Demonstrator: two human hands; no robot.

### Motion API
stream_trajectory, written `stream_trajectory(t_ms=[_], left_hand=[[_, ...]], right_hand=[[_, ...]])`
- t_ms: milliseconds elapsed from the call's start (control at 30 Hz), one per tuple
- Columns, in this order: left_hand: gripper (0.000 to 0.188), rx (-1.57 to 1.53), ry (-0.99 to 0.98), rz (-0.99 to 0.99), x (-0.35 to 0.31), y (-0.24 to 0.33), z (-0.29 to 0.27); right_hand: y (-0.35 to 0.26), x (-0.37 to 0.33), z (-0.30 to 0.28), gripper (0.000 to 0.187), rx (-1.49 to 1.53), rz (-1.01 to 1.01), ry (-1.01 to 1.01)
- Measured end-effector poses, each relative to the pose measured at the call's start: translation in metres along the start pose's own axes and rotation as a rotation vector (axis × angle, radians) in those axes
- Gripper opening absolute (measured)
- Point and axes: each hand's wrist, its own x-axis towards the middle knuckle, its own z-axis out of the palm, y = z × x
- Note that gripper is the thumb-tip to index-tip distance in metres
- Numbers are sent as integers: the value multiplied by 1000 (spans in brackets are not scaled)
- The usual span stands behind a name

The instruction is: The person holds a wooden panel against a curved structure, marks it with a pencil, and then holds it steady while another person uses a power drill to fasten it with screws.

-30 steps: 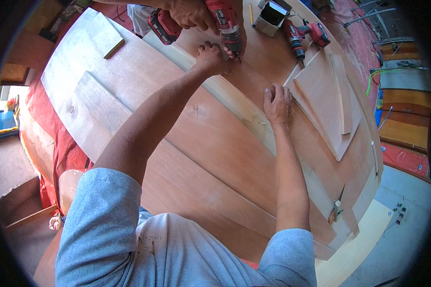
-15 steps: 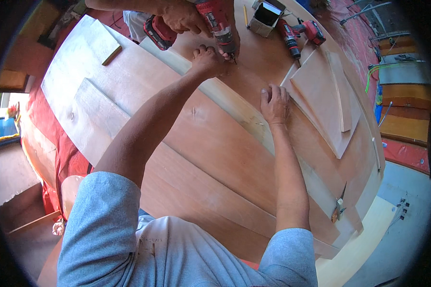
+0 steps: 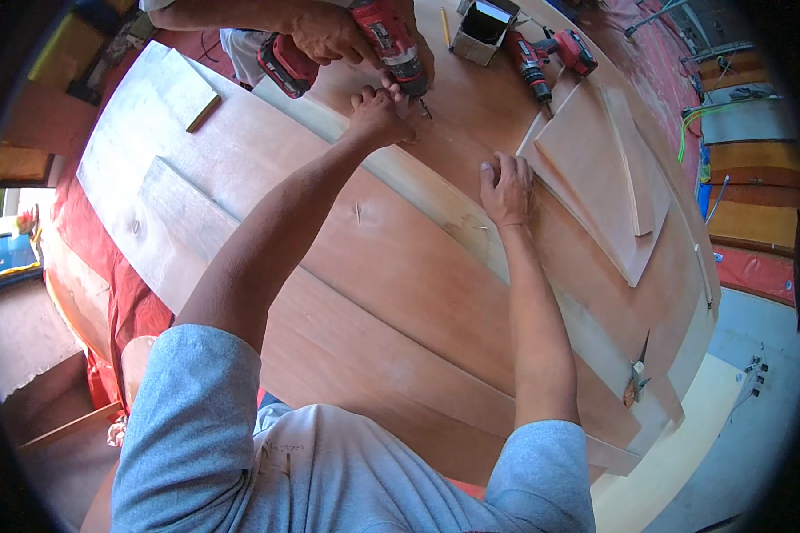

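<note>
My left hand (image 3: 379, 117) rests by the pale wooden strip (image 3: 422, 182), its fingers curled under the nose of a red cordless drill (image 3: 387, 40). Whatever its fingertips pinch is hidden. A co-worker's hand (image 3: 329, 34) is at that drill; another hand is partly behind it. A small, dark, screw-like piece (image 3: 425, 108) shows at the board just past my left fingers. Farther right, my right hand (image 3: 508, 188) lies on the brown plywood panel (image 3: 471, 124) with fingers loosely spread, holding nothing. Its fingertips are close to the loose plywood pieces (image 3: 587, 160).
A second red drill (image 3: 529, 67) lies at the far right beside an open small box (image 3: 484, 34) and a pencil (image 3: 445, 27). Pliers-like tool (image 3: 636, 377) sits at the near right. A short wood block (image 3: 203, 114) lies on the pale panel at left.
The co-worker's drill has shifted slightly left, and the small dark piece beside its nose shows more clearly. My hands keep nearly the same places on the wood.
</note>
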Motion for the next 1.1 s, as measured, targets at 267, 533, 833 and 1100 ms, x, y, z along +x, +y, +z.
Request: stream_trajectory(t_ms=[267,533,833,1100], left_hand=[[109,-58,-47,-25,-3,4,-11],[111,-102,-13,-116,-2,5,-5],[117,-45,-25,-57,-1,5,-10],[117,-98,27,-32,-1,3,-6]], right_hand=[[1,-1,2,38,2,13,-6],[1,0,2,37,53,41,-23],[0,0,2,37,43,49,-30],[2,0,2,39,43,47,-35]])
